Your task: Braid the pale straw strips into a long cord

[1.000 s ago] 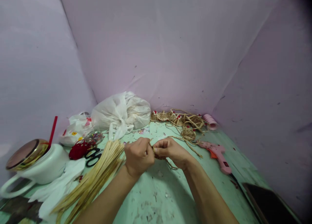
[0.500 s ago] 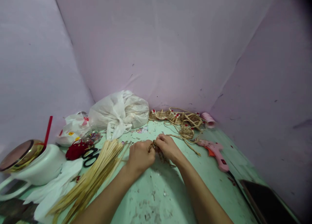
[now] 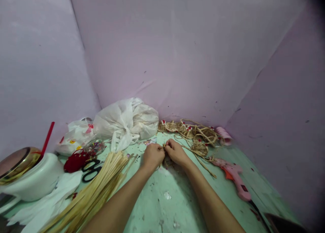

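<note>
My left hand (image 3: 153, 156) and my right hand (image 3: 175, 152) meet over the middle of the green tabletop, fingertips pinched close together. Between them is a small brown piece of twisted natural fibre (image 3: 165, 162), mostly hidden by the fingers; its exact shape cannot be made out. Left of my left hand lies a bundle of pale straw strips (image 3: 101, 185). Beyond my right hand are woven twine pieces with red and white beads (image 3: 188, 129), and loose cord trails from them. A pink hot glue gun (image 3: 235, 175) lies to the right.
Black-handled scissors (image 3: 91, 170), a red bundle (image 3: 75, 160) and a white pot (image 3: 38, 175) with a gold-rimmed bowl (image 3: 21, 163) crowd the left. A knotted white plastic bag (image 3: 127, 123) sits at the back wall. A pink thread spool (image 3: 223, 135) stands in the back right corner.
The camera view has shifted slightly, so the tabletop things sit differently in the picture. My hands have turned a little and still pinch the fibre piece, which shows less now.
</note>
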A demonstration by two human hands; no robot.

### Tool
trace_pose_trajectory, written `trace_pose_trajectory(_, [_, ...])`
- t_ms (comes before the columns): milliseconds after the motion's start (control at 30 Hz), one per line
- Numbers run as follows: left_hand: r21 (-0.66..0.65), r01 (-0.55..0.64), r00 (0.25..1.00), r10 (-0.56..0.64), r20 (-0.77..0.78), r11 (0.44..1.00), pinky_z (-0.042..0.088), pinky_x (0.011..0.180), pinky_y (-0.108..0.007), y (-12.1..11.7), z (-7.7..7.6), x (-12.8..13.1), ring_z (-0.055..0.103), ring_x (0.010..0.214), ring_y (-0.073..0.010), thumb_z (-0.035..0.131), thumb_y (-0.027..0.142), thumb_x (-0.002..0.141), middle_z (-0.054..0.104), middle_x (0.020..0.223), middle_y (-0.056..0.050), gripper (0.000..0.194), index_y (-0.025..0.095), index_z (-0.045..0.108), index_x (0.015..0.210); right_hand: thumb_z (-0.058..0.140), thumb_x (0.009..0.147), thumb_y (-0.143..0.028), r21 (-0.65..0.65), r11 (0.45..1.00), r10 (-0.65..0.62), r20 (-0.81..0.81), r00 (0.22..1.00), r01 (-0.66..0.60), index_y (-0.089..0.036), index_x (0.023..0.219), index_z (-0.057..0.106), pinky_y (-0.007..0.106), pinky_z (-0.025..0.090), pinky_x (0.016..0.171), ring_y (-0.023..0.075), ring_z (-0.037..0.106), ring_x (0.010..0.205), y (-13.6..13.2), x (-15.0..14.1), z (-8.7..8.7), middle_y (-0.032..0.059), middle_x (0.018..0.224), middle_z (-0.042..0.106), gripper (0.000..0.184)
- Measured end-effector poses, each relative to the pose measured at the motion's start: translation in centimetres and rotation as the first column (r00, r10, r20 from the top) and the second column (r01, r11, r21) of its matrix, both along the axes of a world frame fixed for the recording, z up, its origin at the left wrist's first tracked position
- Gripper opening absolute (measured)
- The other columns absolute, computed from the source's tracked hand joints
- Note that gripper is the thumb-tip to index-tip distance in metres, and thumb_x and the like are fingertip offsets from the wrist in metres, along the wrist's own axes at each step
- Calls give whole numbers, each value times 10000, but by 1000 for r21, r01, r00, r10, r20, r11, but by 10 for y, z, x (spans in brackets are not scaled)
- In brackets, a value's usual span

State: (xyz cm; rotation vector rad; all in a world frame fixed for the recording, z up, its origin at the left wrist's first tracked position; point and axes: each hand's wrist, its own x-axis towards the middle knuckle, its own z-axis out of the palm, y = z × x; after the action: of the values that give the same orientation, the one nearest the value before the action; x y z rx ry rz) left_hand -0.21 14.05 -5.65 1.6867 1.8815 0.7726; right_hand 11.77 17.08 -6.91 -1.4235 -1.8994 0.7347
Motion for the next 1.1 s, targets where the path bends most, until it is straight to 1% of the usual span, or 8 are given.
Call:
trace_pose_trajectory(100, [-68, -36, 999, 36, -3, 997, 290, 501, -209, 6, 0, 1, 529, 593, -133, 466, 213, 668, 597, 580, -25, 201, 154, 649, 610, 421, 669, -139, -154, 987, 44, 14, 999, -42, -165, 668, 473, 195, 312, 482, 97, 452, 486, 15, -1, -3, -32, 519, 489, 58])
trace_pose_trajectory(200, [-145, -96, 995, 92, -32, 985, 296, 496, -223, 10, 2, 4, 557, 611, -155, 491, 251, 677, 627, 634, -53, 199, 154, 664, 660, 431, 651, -125, -265, 964, -1, 16, 1000, 5, -153, 644, 508, 187, 308, 433, 93, 458, 417, 27, -3, -8, -33, 451, 485, 82])
trace_pose_trajectory(400, [-162, -141, 989, 131, -72, 977, 322, 525, -242, 16, 4, 12, 588, 657, -180, 484, 275, 691, 654, 708, -74, 214, 177, 674, 711, 471, 626, -128, -171, 979, -115, -18, 993, 110, -126, 640, 577, 169, 325, 421, 85, 480, 426, 30, 0, -12, -6, 484, 553, 107])
trace_pose_trajectory(533, [-167, -141, 990, 135, -48, 976, 323, 519, -241, 20, 3, 13, 590, 651, -180, 481, 250, 684, 650, 693, -72, 207, 177, 673, 710, 483, 637, -142, -107, 983, -141, 51, 989, 146, -117, 672, 625, 178, 354, 461, 104, 521, 472, 30, 1, -9, 15, 515, 596, 148])
trace_pose_trajectory(733, [-177, -150, 989, 150, -14, 973, 320, 504, -235, 28, -1, 12, 579, 621, -177, 510, 260, 661, 631, 646, -61, 172, 168, 655, 668, 483, 654, -140, -47, 995, -80, 199, 977, 91, -132, 707, 670, 202, 389, 555, 140, 583, 608, 38, 2, -2, 46, 637, 659, 195])
trace_pose_trajectory(900, [-199, -117, 992, 123, 17, 973, 324, 489, -235, 35, -7, 6, 564, 576, -177, 499, 249, 646, 609, 587, -64, 165, 153, 624, 598, 497, 651, -136, -20, 999, -27, 360, 932, 36, -173, 780, 694, 223, 390, 649, 163, 601, 739, 40, 2, 4, 57, 784, 690, 238])
trace_pose_trajectory(1033, [-49, -112, 992, 109, -70, 992, 347, 557, -234, 33, -5, 3, 579, 675, -174, 468, 202, 640, 652, 718, -65, 189, 177, 645, 702, 449, 717, -177, -32, 999, 10, 417, 909, 4, -210, 875, 691, 233, 379, 685, 168, 593, 802, 34, 1, 7, 52, 862, 687, 291])
trace_pose_trajectory(1100, [-40, -75, 990, 70, -124, 996, 341, 559, -236, 31, -3, 3, 576, 669, -174, 457, 199, 638, 653, 714, -73, 201, 173, 649, 693, 431, 734, -174, -27, 1000, 22, 441, 897, -11, -221, 905, 683, 234, 370, 700, 168, 582, 834, 29, 0, 9, 49, 891, 678, 309])
